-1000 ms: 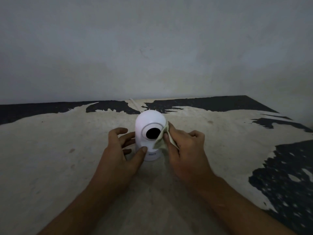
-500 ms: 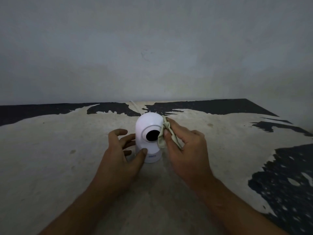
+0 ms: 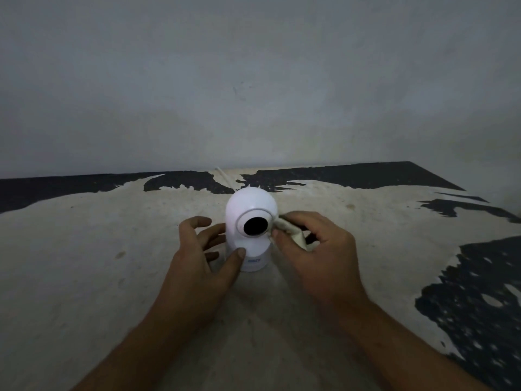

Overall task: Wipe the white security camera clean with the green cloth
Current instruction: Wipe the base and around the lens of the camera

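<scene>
The white security camera (image 3: 249, 210) stands upright in the middle of the table, its round black lens facing me. My left hand (image 3: 201, 259) wraps its base from the left, thumb pressed on the front and fingers curled behind. My right hand (image 3: 315, 258) pinches the pale green cloth (image 3: 293, 234), folded small, and presses it against the camera's right side beside the lens ring. A thin white cable (image 3: 225, 179) runs from behind the camera toward the wall.
The table (image 3: 84, 263) has a worn beige top with black patches along the back and at the right. A plain grey wall rises right behind it. The table's right edge falls away near the far right corner.
My right hand has slid the cloth from the upper right of the dome down to the right side beside the lens. My left hand keeps its hold on the base.
</scene>
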### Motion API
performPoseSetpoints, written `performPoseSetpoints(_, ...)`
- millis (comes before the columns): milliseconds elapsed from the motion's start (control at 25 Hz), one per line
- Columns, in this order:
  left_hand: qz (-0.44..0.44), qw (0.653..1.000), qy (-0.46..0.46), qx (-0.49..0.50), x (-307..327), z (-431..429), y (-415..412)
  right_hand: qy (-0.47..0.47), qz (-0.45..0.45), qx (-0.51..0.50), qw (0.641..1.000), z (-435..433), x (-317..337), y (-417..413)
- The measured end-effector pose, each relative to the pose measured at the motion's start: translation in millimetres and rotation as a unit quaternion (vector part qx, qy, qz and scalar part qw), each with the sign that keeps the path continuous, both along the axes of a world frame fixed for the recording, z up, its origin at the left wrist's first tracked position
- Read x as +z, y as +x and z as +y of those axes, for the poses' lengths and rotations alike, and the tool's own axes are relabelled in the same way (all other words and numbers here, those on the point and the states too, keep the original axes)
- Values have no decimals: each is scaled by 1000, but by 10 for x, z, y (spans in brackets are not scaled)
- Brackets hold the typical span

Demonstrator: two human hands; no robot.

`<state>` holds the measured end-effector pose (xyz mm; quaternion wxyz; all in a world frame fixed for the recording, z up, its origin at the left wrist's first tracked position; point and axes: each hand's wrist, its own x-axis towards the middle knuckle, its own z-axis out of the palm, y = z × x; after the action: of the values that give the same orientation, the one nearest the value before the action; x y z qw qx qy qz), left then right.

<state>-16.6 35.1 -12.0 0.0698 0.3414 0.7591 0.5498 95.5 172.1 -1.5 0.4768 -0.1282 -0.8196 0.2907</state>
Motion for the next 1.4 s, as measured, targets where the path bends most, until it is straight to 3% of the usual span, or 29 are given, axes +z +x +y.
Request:
performPoseSetpoints(200, 3, 1000, 4, 0, 1, -2, 7, 150, 21, -6, 989, 13, -15, 10)
performPoseSetpoints(320, 7, 1000, 6, 1, -11, 1, -4, 187, -62, -8, 980, -19, -62, 19)
performPoseSetpoints(400, 15, 1000, 7, 4, -13, 1, 1, 181, -109, 2, 977, -49, -78, 31)
performPoseSetpoints(680, 22, 1000, 11, -1, -14, -7, 4, 181, -142, 10, 973, -106, -54, 57)
performPoseSetpoints(880, 24, 1000, 9, 2, -19, -3, -2, 131, -101, 22, 986, -38, -46, 47)
performPoseSetpoints(1000, 21, 1000, 6, 3, -16, -5, 4, 142, -134, 39, 980, -62, -71, 54)
performPoseSetpoints(1280, 13, 1000, 2, -3, -18, -5, -12, 71, 37, -21, 997, -1, 41, 25)
performPoseSetpoints(1400, 10, 1000, 0, -2, -23, -3, -15, 14, -8, 37, 999, -81, 31, 24)
